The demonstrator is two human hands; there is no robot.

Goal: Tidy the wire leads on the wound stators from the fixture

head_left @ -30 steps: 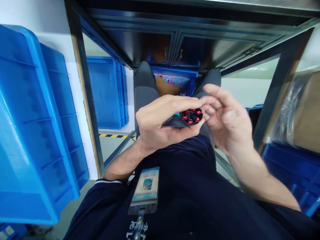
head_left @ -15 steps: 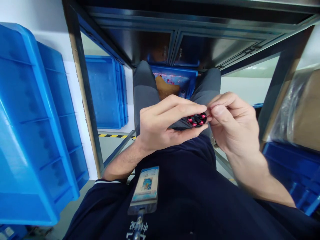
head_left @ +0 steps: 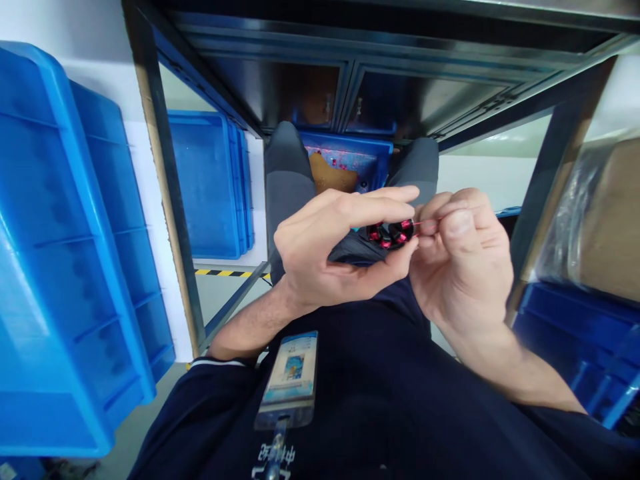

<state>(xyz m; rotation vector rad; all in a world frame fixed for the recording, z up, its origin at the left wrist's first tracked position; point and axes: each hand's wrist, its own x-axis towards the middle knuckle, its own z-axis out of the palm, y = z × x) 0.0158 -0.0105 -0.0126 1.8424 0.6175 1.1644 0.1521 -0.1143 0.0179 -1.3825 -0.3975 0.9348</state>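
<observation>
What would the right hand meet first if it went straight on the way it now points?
The black-and-red part, held in the left hand. The right hand points left at it and sits right beside it, though depth is hard to judge from this view.

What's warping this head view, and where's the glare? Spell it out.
Head view: wide-angle distortion bends the stacked bright blue plastic trays and the dark metal shelf upright toward the frame edges; glare sheens the underside of the steel shelf; the round red-and-black part between the left hand and right hand looks fairly sharp.
</observation>
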